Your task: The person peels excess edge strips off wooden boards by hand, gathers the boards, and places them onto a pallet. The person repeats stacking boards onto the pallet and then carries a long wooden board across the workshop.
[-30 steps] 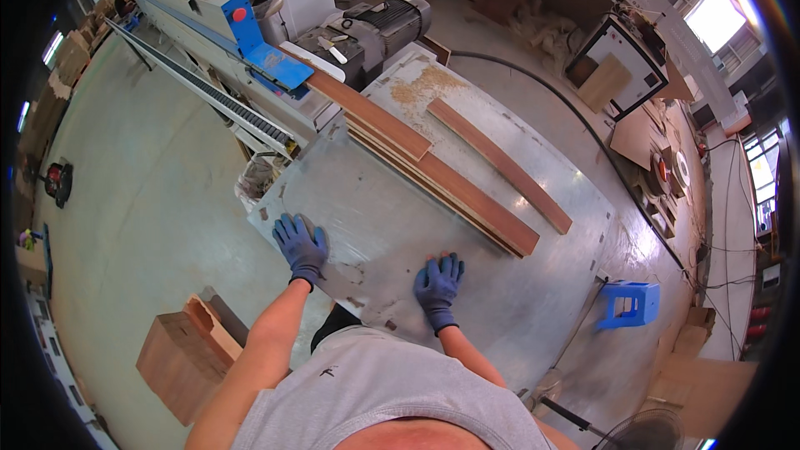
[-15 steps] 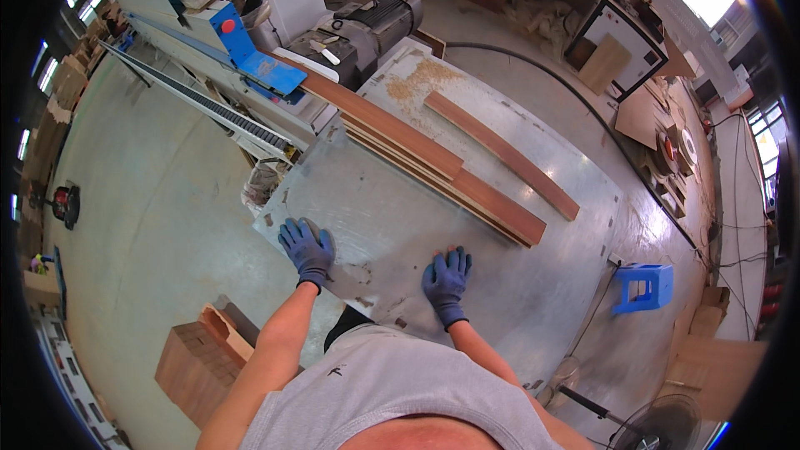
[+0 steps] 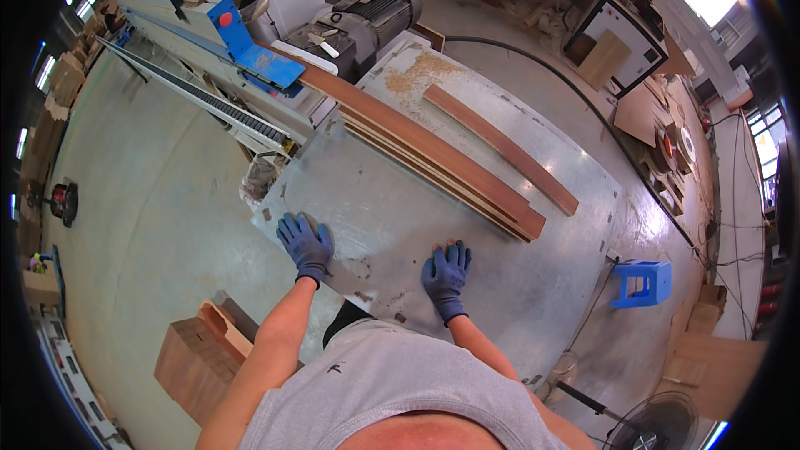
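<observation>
Both my hands wear blue work gloves and lie flat on a grey metal table (image 3: 517,300). My left hand (image 3: 306,248) is near the table's left edge, fingers spread, holding nothing. Toward the middle rests my right hand (image 3: 446,277), also empty, its fingers stretched forward and a few bare fingertips showing. Beyond them lies a stack of long reddish-brown wooden boards (image 3: 450,168). The top board reaches from the blue guard of a machine (image 3: 271,65) to near the stack's right end. One separate wooden strip (image 3: 504,150) lies farther back, apart from the stack.
Sawdust (image 3: 421,72) covers part of the table's far end, beside a grey motor (image 3: 367,25). A blue plastic stool (image 3: 642,283) stands at the right, and a fan (image 3: 654,429) at the lower right. Stacked wood pieces (image 3: 196,362) sit on the floor at the lower left.
The top board on the stack has slid out from the machine, toward the near right. My hands stay in nearly the same places on the table.
</observation>
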A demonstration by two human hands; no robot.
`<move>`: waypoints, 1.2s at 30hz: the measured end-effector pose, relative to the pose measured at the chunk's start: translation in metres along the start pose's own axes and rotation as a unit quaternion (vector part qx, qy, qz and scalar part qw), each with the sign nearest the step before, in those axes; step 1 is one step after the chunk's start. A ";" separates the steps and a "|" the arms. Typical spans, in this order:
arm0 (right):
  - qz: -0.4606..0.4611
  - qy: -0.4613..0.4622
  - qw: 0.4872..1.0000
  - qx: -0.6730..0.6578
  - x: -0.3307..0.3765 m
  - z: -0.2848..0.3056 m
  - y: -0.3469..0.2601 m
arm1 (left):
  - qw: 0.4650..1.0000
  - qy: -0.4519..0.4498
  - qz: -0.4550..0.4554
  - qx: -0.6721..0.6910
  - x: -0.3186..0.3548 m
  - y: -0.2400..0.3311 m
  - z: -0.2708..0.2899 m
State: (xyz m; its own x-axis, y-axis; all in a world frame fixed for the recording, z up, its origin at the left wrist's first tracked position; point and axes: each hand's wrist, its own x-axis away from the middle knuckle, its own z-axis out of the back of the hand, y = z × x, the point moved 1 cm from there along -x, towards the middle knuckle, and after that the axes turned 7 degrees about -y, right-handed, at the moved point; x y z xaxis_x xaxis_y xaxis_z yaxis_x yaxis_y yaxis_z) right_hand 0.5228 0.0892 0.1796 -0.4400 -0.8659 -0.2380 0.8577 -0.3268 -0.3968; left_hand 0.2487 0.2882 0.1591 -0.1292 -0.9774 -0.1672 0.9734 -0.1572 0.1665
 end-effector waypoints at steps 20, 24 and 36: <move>0.184 0.092 0.977 -0.062 -0.171 0.045 -0.079 | 1.000 -0.003 0.017 0.004 -0.001 -0.007 0.008; 0.197 0.041 0.979 -0.013 -0.263 0.028 -0.087 | 0.999 -0.020 0.027 0.025 -0.002 0.000 0.009; 0.198 -0.086 0.976 -0.039 -0.256 0.050 0.021 | 0.999 -0.012 0.015 0.032 -0.004 0.005 0.008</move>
State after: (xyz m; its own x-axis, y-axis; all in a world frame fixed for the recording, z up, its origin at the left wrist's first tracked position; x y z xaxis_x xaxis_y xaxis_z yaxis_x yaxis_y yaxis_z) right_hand 0.6667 0.2855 0.2769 -0.0217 -0.9713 -0.2369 0.9259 0.0698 -0.3714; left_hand 0.2520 0.2904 0.1688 -0.1047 -0.9849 -0.1380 0.9630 -0.1350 0.2331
